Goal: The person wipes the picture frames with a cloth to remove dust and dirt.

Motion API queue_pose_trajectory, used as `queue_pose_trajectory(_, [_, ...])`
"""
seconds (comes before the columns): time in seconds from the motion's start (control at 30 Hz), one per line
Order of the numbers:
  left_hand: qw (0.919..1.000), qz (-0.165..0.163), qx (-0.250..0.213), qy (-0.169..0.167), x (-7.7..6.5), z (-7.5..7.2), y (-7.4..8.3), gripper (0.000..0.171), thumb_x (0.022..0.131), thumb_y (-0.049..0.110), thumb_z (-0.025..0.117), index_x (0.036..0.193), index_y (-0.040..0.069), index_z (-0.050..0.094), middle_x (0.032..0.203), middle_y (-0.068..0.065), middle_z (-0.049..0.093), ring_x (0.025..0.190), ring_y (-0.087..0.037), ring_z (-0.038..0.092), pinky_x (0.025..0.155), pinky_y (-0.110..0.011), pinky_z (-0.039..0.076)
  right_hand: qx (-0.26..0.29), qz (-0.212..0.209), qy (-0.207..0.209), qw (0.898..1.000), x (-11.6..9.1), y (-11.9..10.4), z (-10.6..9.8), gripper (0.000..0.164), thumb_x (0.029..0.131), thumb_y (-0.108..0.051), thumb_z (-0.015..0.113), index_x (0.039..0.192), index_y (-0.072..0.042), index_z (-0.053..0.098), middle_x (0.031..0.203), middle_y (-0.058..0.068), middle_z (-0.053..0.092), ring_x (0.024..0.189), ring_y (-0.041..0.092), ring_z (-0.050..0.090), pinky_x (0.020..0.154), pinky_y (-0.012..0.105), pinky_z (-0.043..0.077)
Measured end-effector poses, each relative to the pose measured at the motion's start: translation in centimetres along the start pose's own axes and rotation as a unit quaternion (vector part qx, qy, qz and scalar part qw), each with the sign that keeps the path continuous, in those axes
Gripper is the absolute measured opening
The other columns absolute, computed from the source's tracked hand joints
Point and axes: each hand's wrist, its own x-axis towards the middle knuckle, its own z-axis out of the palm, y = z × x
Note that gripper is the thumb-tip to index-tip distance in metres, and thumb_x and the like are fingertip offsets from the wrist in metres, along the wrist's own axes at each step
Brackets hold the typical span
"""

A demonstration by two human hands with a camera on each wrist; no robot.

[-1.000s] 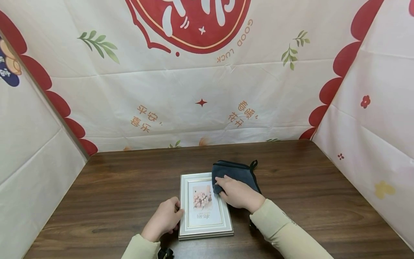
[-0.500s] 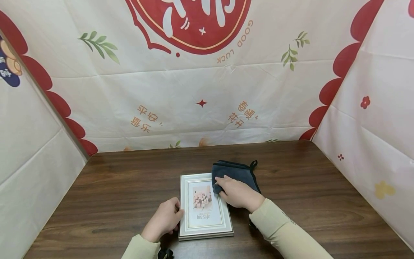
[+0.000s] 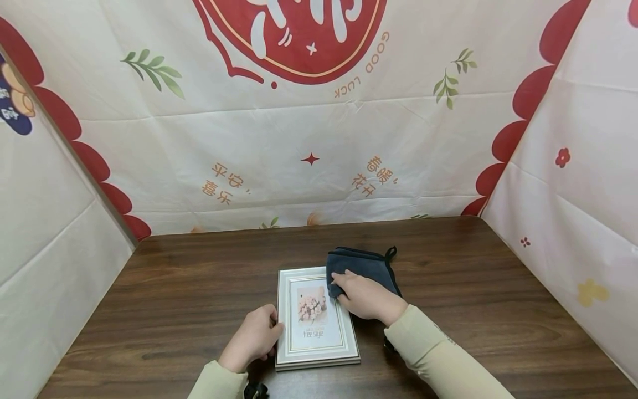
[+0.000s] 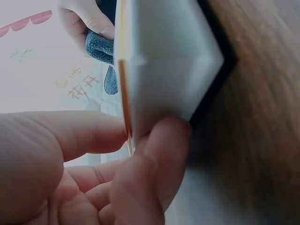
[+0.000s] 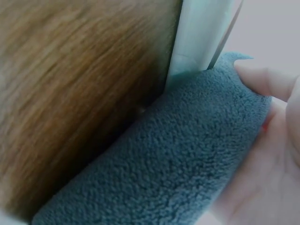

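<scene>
A white picture frame (image 3: pixel 344 349) with thin gold lines lies flat on the table, its insert showing pink flowers and lettering. My left hand (image 3: pixel 256 335) pinches its left edge; in the left wrist view the fingertips (image 4: pixel 168 145) meet the frame's thick side (image 4: pixel 164 84). Over the frame's upper right part lies a folded dark blue-grey cloth (image 3: pixel 361 260) with black edging and a hanging loop. My right hand (image 3: pixel 371 298) holds this cloth against the frame. Up close, the fleecy cloth (image 5: pixel 154 154) covers part of the frame's right side, the thumb (image 5: pixel 265 79) on it.
The dark wood-grain table (image 3: pixel 189 288) stretches out around the frame. A pale printed fabric backdrop (image 3: pixel 279 138) rises behind its far edge, and more fabric (image 3: pixel 563 221) walls the right side. Another panel (image 3: pixel 55 221) stands at the left.
</scene>
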Motion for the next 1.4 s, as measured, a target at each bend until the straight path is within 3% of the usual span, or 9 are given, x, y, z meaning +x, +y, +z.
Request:
queue_pose_trajectory(0.63, [0.9998, -0.014, 0.000, 0.016, -0.02, 0.14, -0.07, 0.007, 0.080, 0.008, 0.048, 0.076, 0.003, 0.045, 0.046, -0.007, 0.049, 0.029, -0.009, 0.044, 0.030, -0.027, 0.040, 0.024, -0.012, -0.019, 0.999, -0.31, -0.18, -0.39, 0.047, 0.091, -0.022, 0.046, 0.134, -0.005, 0.039, 0.137, 0.009, 0.041, 0.132, 0.031, 0.027, 0.104, 0.045, 0.029])
queue_pose_trajectory(1.4, [0.9997, -0.011, -0.008, 0.023, 0.01, 0.16, 0.06, 0.006, 0.080, 0.007, 0.049, 0.078, 0.003, 0.045, 0.046, -0.008, 0.049, 0.030, -0.009, 0.045, 0.030, -0.027, 0.041, 0.009, -0.014, -0.024, 1.000, -0.73, -0.35, -0.34, 0.044, 0.090, -0.020, 0.048, 0.131, -0.005, 0.043, 0.137, 0.009, 0.041, 0.132, 0.031, 0.026, 0.104, 0.046, 0.029])
